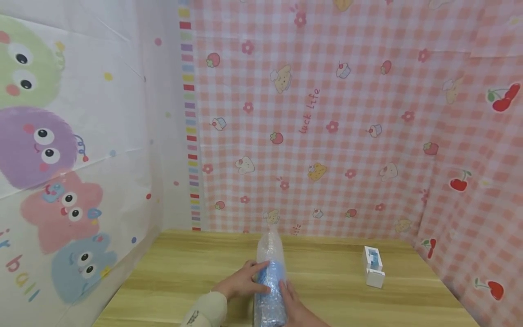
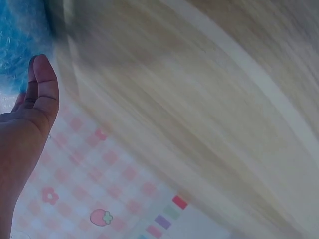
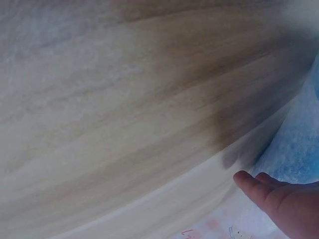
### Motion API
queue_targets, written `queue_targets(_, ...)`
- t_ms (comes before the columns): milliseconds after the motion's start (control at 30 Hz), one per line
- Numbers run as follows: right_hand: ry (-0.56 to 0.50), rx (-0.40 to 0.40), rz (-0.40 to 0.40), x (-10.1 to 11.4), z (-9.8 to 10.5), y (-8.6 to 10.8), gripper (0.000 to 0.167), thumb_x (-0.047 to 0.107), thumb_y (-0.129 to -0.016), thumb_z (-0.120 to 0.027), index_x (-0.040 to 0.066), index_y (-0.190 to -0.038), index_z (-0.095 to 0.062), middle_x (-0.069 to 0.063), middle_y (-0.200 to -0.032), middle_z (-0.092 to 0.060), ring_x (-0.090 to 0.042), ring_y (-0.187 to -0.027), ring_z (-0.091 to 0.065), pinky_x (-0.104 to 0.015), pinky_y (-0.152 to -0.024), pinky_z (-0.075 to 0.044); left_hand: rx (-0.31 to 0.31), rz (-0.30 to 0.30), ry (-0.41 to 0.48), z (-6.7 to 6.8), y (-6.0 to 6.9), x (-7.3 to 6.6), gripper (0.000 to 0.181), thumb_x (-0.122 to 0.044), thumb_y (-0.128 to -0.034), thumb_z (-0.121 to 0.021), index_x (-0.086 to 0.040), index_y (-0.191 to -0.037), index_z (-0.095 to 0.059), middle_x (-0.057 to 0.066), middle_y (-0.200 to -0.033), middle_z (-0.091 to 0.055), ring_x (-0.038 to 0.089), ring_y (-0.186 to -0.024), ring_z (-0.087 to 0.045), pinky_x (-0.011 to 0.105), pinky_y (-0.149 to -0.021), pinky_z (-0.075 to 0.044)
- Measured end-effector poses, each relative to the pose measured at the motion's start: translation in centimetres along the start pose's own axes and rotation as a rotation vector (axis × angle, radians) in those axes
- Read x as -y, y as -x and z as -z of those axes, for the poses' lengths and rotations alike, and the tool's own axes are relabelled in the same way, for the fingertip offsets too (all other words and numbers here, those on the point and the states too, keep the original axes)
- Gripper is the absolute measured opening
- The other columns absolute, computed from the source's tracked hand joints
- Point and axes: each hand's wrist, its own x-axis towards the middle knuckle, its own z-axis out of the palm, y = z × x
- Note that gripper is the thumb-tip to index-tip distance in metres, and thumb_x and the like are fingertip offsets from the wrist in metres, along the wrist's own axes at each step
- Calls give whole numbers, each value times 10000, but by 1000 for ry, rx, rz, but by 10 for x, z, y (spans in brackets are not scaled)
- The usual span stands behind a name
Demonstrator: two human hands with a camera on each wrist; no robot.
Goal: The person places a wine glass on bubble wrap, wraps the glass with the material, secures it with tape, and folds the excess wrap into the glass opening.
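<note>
A long bundle in clear bubble wrap, blue inside (image 1: 271, 297), lies lengthwise on the wooden table, its whitish, loose wrap end pointing to the back wall. My left hand (image 1: 245, 279) rests on its left side and top, thumb and a finger spread over the wrap. Along the opposite side, my right hand (image 1: 296, 304) touches the bundle with extended fingers. The left wrist view shows the left hand (image 2: 37, 109) with long, slightly bent fingers beside the blue wrap (image 2: 22, 42). In the right wrist view, the right hand (image 3: 279, 201) lies against the wrap (image 3: 294, 149).
A small white box (image 1: 374, 277) with something light blue in its upper part stands on the table (image 1: 327, 281) to the right. Behind hangs a pink checked cloth (image 1: 310, 150); a white cloth with cartoon figures (image 1: 110, 136) covers the left side.
</note>
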Motion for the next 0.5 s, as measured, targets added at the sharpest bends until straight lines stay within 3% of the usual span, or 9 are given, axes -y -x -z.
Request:
queue_targets(133, -12, 25, -46, 1, 1, 0, 1174, 304, -756, -870, -147, -1501, -82, -489, -1469, -52, -665, -1333, -145, -722, -1016, -300, 6, 5, 4, 0, -1, 1, 770, -279, -857, -790, -118, -1512, -418, 261, -1434, -344, 397, -1082, -575, 604, -973, -446)
queue_targets(333, -185, 85, -235, 13, 3, 0, 970, 533, -970, -555, -21, -1563, -26, -421, -1532, 61, -669, -1352, -19, -812, -979, -177, -16, 9, 5, -2, -1, 7, 784, -319, -841, -800, -162, -1511, -424, 210, -1414, -375, 314, -1039, -576, 559, -912, -495)
queue_targets(500, -247, 46, -241, 20, -1, 2, 1064, 552, -915, -632, -15, -1566, -10, -413, -1535, 79, -695, -1332, -32, -818, -957, -216, -17, 9, -10, 2, 1, 5, 824, -303, -835, -809, -142, -1528, -393, 221, -1393, -393, 332, -1035, -588, 567, -919, -489)
